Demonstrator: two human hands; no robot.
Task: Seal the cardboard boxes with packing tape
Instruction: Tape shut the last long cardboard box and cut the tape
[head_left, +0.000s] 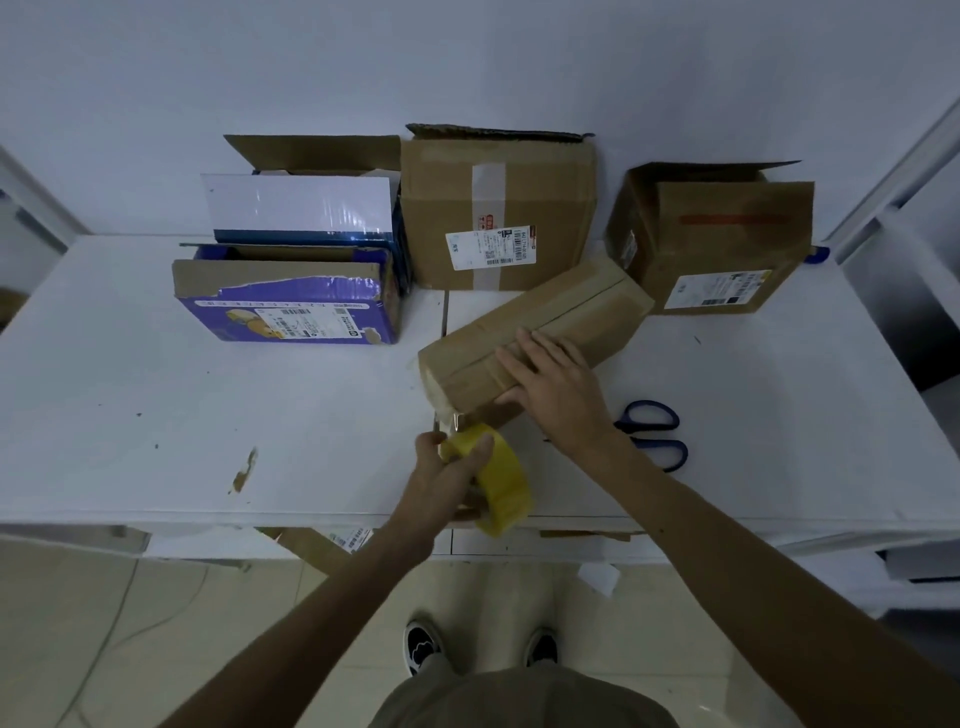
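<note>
Long cardboard box (571, 306) lies on the counter (156, 389), its axis running near-left to far-right. The right hand (550, 384) presses flat on top, while the left hand (441, 478) grips the tape roll (506, 493) just off the box's near end.

This looks like a plain packing or mailroom corner. My white work table (130, 415) is pushed against a bare white wall (467, 62) at twelve o'clock. Used cartons stand along that wall: a purple box (291, 317) at eleven, a tall brown box (545, 171) with a printed shipping label (491, 247) at twelve, and a labelled box (727, 244) at one. Blue-handled scissors (654, 431) lie at three, and a roll of yellow packing tape (506, 486) is at the table's near edge. Pale floor tiles (156, 623) show at six, and a white shelving frame (883, 208) at two.
</note>
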